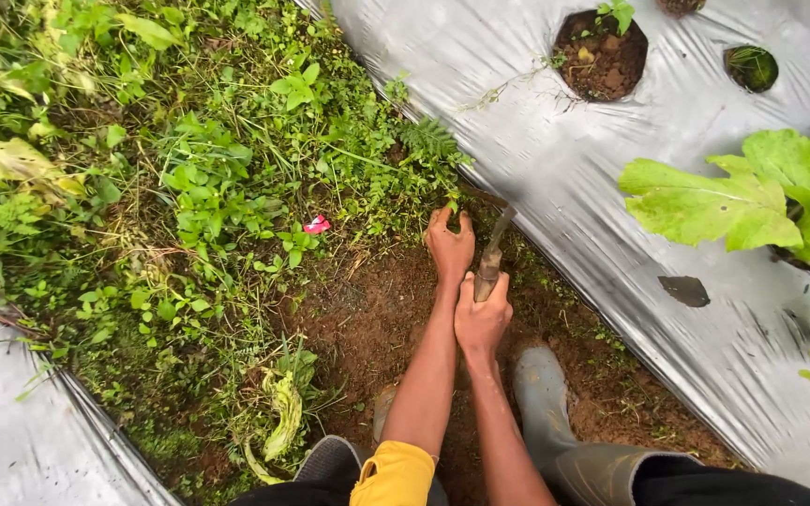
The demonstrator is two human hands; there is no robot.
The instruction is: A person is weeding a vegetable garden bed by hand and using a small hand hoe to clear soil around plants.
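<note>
My left hand (pixel 449 245) reaches forward and grips a small clump of green weeds (pixel 450 201) at the edge of the bare brown soil (pixel 367 319). Just behind it, my right hand (pixel 482 317) is closed around the wooden handle of a short dark-bladed cutting tool (pixel 495 245). Its blade points forward and down toward the ground beside the left hand. A yellow sleeve cuff (pixel 396 473) shows on my left arm.
Silver plastic mulch (pixel 555 159) covers the bed on the right, with planting holes (pixel 600 56) and a large-leafed green plant (pixel 761 197). More silver sheet (pixel 21 440) lies at lower left. Dense weeds (pixel 208 178) fill the furrow, with a red scrap (pixel 316 224). A grey rubber boot (pixel 543 398) stands by my arms.
</note>
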